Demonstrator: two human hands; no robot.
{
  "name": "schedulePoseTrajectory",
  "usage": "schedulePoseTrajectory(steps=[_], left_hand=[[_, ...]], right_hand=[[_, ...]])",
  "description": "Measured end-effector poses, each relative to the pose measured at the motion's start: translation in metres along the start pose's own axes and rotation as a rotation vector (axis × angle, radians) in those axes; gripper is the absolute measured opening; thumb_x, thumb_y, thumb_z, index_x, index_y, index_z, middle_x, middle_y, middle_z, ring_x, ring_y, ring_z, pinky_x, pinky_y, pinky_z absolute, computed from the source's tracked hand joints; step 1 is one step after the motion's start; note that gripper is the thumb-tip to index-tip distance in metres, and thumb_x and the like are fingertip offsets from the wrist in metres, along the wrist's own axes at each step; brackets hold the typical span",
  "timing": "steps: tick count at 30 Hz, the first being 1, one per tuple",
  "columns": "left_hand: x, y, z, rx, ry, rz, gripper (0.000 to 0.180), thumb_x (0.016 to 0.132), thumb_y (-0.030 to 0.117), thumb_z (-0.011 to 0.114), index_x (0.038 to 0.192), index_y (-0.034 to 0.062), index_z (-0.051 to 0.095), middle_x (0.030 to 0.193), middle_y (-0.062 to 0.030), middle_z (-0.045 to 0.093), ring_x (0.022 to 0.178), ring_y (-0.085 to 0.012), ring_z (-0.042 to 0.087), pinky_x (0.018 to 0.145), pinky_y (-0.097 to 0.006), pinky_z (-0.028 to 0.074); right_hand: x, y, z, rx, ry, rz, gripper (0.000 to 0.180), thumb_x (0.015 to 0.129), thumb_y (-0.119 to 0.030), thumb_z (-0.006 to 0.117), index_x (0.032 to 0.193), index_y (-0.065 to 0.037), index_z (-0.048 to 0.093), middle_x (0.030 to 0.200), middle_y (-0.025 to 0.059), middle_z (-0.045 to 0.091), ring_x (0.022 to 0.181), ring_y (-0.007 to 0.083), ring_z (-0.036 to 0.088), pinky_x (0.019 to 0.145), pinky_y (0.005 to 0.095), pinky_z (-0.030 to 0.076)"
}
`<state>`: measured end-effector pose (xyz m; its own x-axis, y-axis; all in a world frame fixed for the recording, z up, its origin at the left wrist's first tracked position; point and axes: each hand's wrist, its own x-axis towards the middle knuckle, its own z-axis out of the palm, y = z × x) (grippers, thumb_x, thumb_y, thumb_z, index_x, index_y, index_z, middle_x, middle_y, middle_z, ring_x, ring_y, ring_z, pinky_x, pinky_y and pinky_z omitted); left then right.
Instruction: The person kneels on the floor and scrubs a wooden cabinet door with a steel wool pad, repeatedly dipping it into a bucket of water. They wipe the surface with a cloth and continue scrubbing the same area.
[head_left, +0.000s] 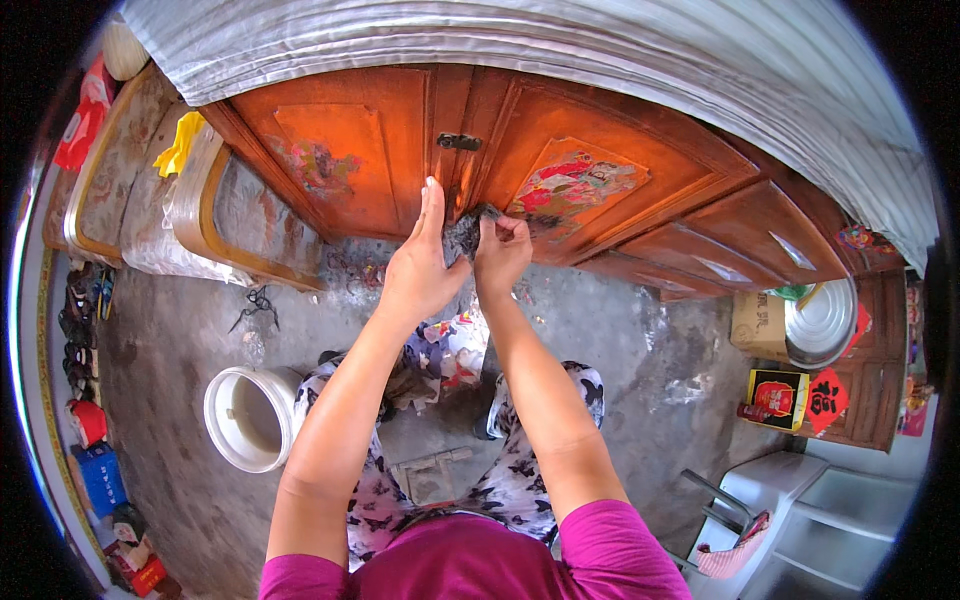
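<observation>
Pinching dark cloth: right hand fingers closed on it; left hand fingers straight, pressed against it.

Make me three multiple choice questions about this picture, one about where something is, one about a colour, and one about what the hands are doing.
1. Where does the white bucket stand?
A. On the floor to the person's left
B. On top of the cabinet
C. On the white shelf at the right

2. What colour are the cabinet doors?
A. Blue
B. Orange-brown
C. White

3. What are the hands doing?
A. Both resting in the lap
B. Both raised to a dark cloth at the cabinet doors
C. One is inside the bucket

Answers:
1. A, the bucket sits on the grey floor beside the person's left knee.
2. B, the wooden doors show a worn orange-brown finish.
3. B, the left hand lies flat-fingered against the dark cloth and the right hand pinches it, just below the door latch.
</observation>
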<state>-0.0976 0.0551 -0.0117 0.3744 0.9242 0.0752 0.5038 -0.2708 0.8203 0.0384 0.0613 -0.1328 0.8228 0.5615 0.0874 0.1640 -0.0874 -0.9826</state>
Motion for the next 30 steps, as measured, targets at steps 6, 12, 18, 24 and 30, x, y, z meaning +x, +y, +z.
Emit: schedulePoseTrajectory(steps=[6, 12, 18, 24, 30], left_hand=[[-0.004, -0.002, -0.015, 0.005, -0.030, -0.024, 0.107, 0.081, 0.010, 0.071, 0.168, 0.0051, 0.008, 0.168, -0.0264, 0.030, 0.152, -0.0373, 0.037, 0.120, -0.040, 0.038], [-0.005, -0.009, -0.014, 0.010, 0.003, 0.029, 0.106, 0.081, 0.010, 0.071, 0.168, 0.0042, 0.010, 0.168, -0.0261, 0.030, 0.152, -0.0365, 0.037, 0.120, -0.039, 0.038], [-0.002, -0.011, -0.016, 0.029, 0.001, 0.035, 0.106, 0.081, 0.010, 0.071, 0.168, 0.0030, 0.009, 0.169, -0.0256, 0.028, 0.153, -0.0365, 0.036, 0.120, -0.039, 0.038], [-0.011, -0.014, -0.010, 0.032, 0.009, 0.008, 0.107, 0.081, 0.010, 0.071, 0.168, 0.0050, 0.009, 0.169, -0.0243, 0.029, 0.151, -0.0379, 0.039, 0.119, -0.040, 0.040], [-0.017, -0.007, -0.013, 0.044, 0.000, 0.031, 0.109, 0.081, 0.011, 0.071, 0.168, 0.0064, 0.007, 0.168, -0.0252, 0.030, 0.150, -0.0388, 0.040, 0.117, -0.041, 0.041]], right_hand=[[-0.010, 0.004, 0.011, 0.285, -0.033, 0.095, 0.024, 0.085, -0.016, 0.084, 0.092, -0.001, 0.068, 0.079, 0.0055, 0.070, 0.071, 0.0130, 0.062, 0.067, 0.0309, 0.051], [-0.007, 0.032, 0.021, 0.169, -0.025, 0.280, 0.020, 0.088, -0.012, 0.082, 0.089, -0.002, 0.065, 0.079, 0.0016, 0.067, 0.068, 0.0103, 0.057, 0.065, 0.0284, 0.048], [-0.011, 0.015, 0.025, 0.364, -0.090, 0.232, 0.021, 0.088, -0.008, 0.082, 0.090, -0.002, 0.062, 0.077, -0.0007, 0.062, 0.067, 0.0078, 0.053, 0.063, 0.0258, 0.045], [-0.012, 0.006, 0.016, 0.364, -0.059, 0.228, 0.024, 0.085, -0.006, 0.084, 0.086, -0.004, 0.060, 0.076, -0.0014, 0.061, 0.066, 0.0077, 0.052, 0.061, 0.0262, 0.044], [-0.012, 0.006, 0.007, 0.424, -0.056, 0.162, 0.022, 0.086, -0.008, 0.082, 0.085, -0.004, 0.061, 0.076, -0.0011, 0.061, 0.067, 0.0093, 0.053, 0.062, 0.0265, 0.044]])
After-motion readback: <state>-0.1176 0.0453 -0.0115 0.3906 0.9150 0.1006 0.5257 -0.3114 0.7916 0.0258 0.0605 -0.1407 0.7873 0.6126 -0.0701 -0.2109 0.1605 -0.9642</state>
